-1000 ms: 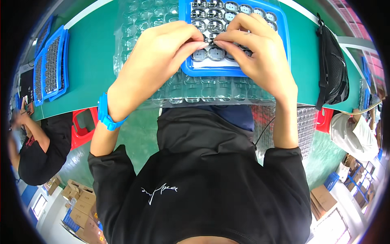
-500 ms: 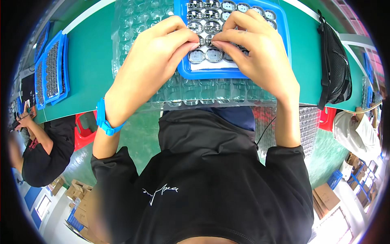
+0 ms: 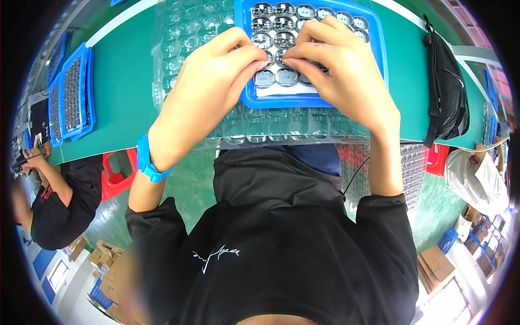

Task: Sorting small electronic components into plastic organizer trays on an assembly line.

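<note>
A blue tray [image 3: 317, 101] lined with white holds rows of small oval plastic housings [image 3: 286, 77]. Housings in the two left columns [image 3: 284, 23] have dark, shiny parts inside; others farther right [image 3: 325, 13] look plain grey. My left hand [image 3: 214, 81] pinches at the leftmost housing of the row second from the tray's near edge, thumb and index finger closed. At the neighbouring housing [image 3: 280, 56] my right hand [image 3: 346, 70] pinches likewise, its other fingers curled above the tray. The fingertips partly hide both housings, and the right hand covers several more.
Clear moulded plastic trays [image 3: 254, 127] lie beneath and left of the blue tray on the green table [image 3: 127, 81]. More filled blue trays [image 3: 73, 97] are stacked at the left. A black bag [image 3: 447, 86] lies at the right. A co-worker [image 3: 59, 211] sits at the left beside a red stool [image 3: 118, 176].
The view has shifted slightly, so the tray appears a little lower. Both hands keep their pinch at the same two housings, with hardly any movement.
</note>
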A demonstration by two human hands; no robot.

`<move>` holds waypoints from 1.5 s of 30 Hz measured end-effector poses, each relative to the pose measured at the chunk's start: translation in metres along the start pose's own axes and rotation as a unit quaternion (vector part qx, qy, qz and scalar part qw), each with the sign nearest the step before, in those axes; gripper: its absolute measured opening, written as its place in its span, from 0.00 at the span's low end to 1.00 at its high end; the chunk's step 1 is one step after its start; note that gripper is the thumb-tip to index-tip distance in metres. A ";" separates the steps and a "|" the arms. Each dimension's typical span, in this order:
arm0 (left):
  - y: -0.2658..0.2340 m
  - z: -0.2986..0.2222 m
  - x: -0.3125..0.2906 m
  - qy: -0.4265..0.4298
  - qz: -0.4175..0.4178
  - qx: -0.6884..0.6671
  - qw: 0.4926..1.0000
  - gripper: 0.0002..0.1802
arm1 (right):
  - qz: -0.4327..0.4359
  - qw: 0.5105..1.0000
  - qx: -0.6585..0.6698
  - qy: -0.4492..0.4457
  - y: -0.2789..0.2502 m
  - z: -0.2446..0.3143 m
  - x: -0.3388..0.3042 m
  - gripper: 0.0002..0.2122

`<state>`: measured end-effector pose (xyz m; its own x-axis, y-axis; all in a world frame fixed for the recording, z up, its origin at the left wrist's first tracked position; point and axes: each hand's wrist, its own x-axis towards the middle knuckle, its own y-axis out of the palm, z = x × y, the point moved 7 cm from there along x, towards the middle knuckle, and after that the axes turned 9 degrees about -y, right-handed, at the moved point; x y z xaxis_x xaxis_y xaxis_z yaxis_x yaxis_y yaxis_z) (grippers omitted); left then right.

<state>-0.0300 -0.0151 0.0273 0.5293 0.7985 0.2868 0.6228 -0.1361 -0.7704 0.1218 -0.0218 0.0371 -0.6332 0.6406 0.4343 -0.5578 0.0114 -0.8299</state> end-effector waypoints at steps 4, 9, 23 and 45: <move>0.005 0.000 -0.003 -0.013 -0.011 0.005 1.000 0.08 | 0.005 1.000 -0.006 0.008 0.003 -0.001 -0.001 0.06; 0.003 -0.005 -0.007 0.012 -0.037 0.083 0.996 0.08 | 0.015 0.999 -0.021 0.033 0.007 0.006 0.000 0.05; -0.059 0.136 -0.072 -0.288 -0.189 -0.128 0.930 0.12 | 0.061 0.995 0.063 -0.038 0.116 0.132 0.030 0.10; -0.046 0.147 -0.080 -0.270 -0.218 -0.172 0.922 0.13 | -0.047 0.998 0.004 0.045 0.013 0.037 -0.002 0.10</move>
<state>-0.1856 0.0129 -0.0440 -0.1211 0.9840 0.1305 0.9038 0.1636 -0.3955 0.0963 -0.0513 0.0377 -0.5268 0.7032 0.4774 -0.6172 0.0697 -0.7837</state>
